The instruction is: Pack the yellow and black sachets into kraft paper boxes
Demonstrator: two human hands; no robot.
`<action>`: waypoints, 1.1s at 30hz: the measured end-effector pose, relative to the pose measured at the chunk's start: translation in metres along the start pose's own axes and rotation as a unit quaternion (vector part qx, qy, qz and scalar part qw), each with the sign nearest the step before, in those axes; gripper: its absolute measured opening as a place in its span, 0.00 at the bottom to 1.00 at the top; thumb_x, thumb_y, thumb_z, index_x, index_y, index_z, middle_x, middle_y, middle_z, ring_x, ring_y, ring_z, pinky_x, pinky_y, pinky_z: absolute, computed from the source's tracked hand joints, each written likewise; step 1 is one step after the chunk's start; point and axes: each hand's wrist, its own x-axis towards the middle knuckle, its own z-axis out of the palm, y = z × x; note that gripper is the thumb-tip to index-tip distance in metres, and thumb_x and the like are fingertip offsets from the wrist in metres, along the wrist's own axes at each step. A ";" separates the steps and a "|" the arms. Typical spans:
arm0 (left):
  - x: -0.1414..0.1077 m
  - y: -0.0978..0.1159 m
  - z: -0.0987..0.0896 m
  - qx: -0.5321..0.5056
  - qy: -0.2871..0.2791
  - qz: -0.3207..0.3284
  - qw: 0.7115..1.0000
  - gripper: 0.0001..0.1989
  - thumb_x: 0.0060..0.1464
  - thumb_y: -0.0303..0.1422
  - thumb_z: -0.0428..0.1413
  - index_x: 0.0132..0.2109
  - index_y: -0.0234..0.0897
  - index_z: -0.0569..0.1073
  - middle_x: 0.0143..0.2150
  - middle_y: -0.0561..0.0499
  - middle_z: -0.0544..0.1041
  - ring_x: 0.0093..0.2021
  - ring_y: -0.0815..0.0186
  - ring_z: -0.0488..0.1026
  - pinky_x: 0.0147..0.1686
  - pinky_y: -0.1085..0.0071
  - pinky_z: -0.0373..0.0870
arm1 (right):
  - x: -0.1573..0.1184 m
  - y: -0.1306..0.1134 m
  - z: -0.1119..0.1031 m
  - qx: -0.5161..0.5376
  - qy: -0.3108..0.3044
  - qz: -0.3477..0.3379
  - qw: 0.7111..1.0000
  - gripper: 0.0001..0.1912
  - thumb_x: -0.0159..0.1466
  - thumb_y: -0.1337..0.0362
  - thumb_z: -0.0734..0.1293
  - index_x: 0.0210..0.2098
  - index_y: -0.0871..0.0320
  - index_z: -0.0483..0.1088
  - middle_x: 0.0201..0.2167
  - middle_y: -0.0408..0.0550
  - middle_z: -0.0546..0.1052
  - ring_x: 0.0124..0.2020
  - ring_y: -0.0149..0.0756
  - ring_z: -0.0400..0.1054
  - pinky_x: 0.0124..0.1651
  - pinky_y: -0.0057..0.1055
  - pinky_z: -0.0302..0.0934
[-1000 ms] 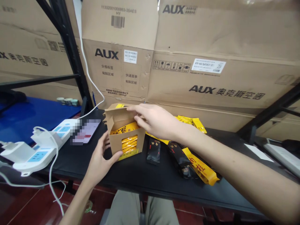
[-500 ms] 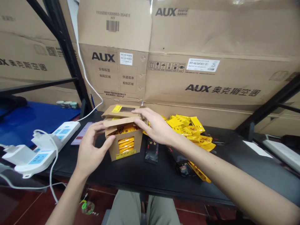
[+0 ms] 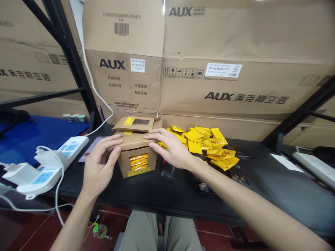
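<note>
1. Box, small, brown cardboard, windowed front [image 3: 124, 165]: center-left of the frame, upright on the black table [image 3: 146, 198], directly between my hands. Its top edge runs crosswise from one hand to the other, rising slightly rightward; which side is longest overall, I cannot tell.
2. Lid flap, plain brown [image 3: 133, 140]: over the box top, a narrow dark gap along its front edge.
3. Left hand, mine [image 3: 98, 170]: bare, fingertips touching the flap's left end, thumb near the box's upper left corner; thumb and fingers apart, not clamped.
4. Right hand, mine [image 3: 174, 150]: bare, fingers outstretched over the flap's right end, thumb lower at the right edge; parted, closed on nothing. Both hands touch the box; neither is clearly nearer.
5. Yellow glossy packets [image 3: 138, 162]: layered flat behind the window.
6. Second brown box, yellow label on top [image 3: 151, 122]: just behind the first, toward the upper side.
7. Loose yellow sachets [image 3: 196, 135]: heaped right of center, beyond my right hand.
8. Black flat sachet [image 3: 167, 172]: just right of the box, below my right hand.
</note>
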 end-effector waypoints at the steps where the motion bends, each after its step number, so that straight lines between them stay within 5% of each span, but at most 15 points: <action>1: -0.001 -0.001 0.000 0.004 -0.001 0.000 1.000 0.09 0.65 0.34 0.60 0.50 0.45 0.81 0.59 0.49 0.81 0.62 0.60 0.77 0.64 0.59 0.73 | -0.001 0.001 0.001 -0.004 0.004 -0.001 1.000 0.17 0.75 0.58 0.62 0.59 0.54 0.74 0.59 0.54 0.75 0.63 0.38 0.70 0.68 0.45 0.65; 18: -0.021 -0.006 0.004 0.073 0.019 -0.006 0.997 0.09 0.67 0.35 0.57 0.51 0.44 0.79 0.66 0.47 0.77 0.69 0.57 0.72 0.71 0.51 0.65 | -0.020 0.005 0.019 -0.020 0.025 0.005 0.999 0.17 0.76 0.58 0.61 0.58 0.52 0.75 0.67 0.56 0.69 0.69 0.39 0.64 0.71 0.48 0.63; 26: -0.034 -0.013 0.010 0.114 -0.007 -0.012 0.993 0.21 0.64 0.36 0.60 0.63 0.47 0.72 0.75 0.44 0.67 0.75 0.53 0.64 0.67 0.52 0.71 | -0.015 0.003 0.021 -0.026 -0.005 0.045 0.999 0.19 0.72 0.54 0.67 0.58 0.54 0.73 0.68 0.59 0.64 0.72 0.46 0.60 0.73 0.52 0.59; 31: -0.049 -0.023 0.017 0.100 -0.026 -0.164 0.981 0.46 0.62 0.43 0.61 0.78 0.42 0.47 0.75 0.34 0.66 0.70 0.48 0.71 0.63 0.50 0.74 | -0.007 -0.002 0.014 -0.028 -0.034 0.093 0.995 0.21 0.70 0.55 0.69 0.59 0.54 0.69 0.63 0.56 0.66 0.63 0.45 0.68 0.68 0.52 0.65; 33: -0.054 -0.030 0.019 0.098 -0.073 -0.224 0.967 0.47 0.60 0.45 0.61 0.78 0.39 0.49 0.71 0.32 0.70 0.64 0.47 0.77 0.63 0.47 0.75 | -0.006 -0.003 0.012 -0.023 -0.027 0.125 0.992 0.22 0.69 0.54 0.71 0.59 0.53 0.68 0.60 0.54 0.67 0.58 0.43 0.71 0.64 0.51 0.68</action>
